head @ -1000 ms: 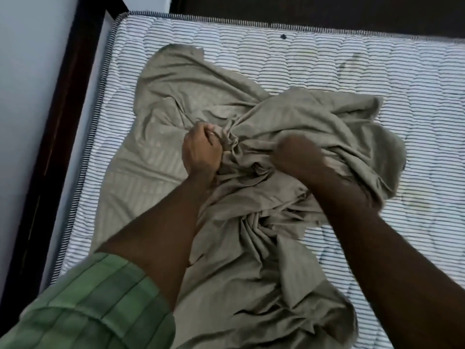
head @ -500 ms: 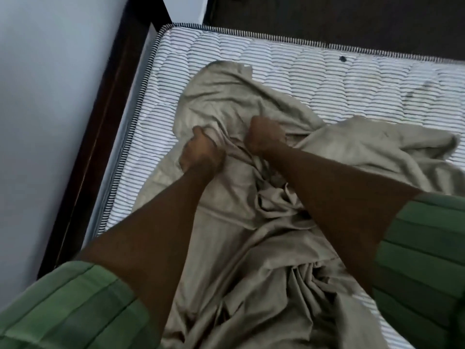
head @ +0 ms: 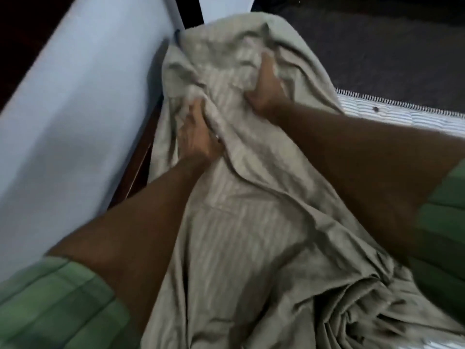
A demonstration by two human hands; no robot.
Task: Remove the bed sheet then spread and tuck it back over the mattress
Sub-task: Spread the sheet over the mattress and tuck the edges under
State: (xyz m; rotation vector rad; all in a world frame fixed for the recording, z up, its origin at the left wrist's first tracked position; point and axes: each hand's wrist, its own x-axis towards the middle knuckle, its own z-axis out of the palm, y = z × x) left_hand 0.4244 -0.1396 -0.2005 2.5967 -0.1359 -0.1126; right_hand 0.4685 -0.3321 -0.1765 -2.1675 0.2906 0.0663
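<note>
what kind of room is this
Most likely a bedroom. A striped mattress lies in a dark wooden frame against a pale wall, and both hands, left and right, grip a beige sheet drawn toward its corner.

The bed sheet (head: 241, 222) covers nearly all of the mattress (head: 392, 109), leaving only a striped strip at the right, itself cut off by the frame edge. The left hand (head: 196, 137) has its fingertips buried in a fold, and the right hand (head: 266, 89) has its fingers hidden under bunched cloth. The mattress corner beneath them is hidden. Both green sleeves (head: 57, 306) run out of frame. Motion blur smears the sheet's far end.
</note>
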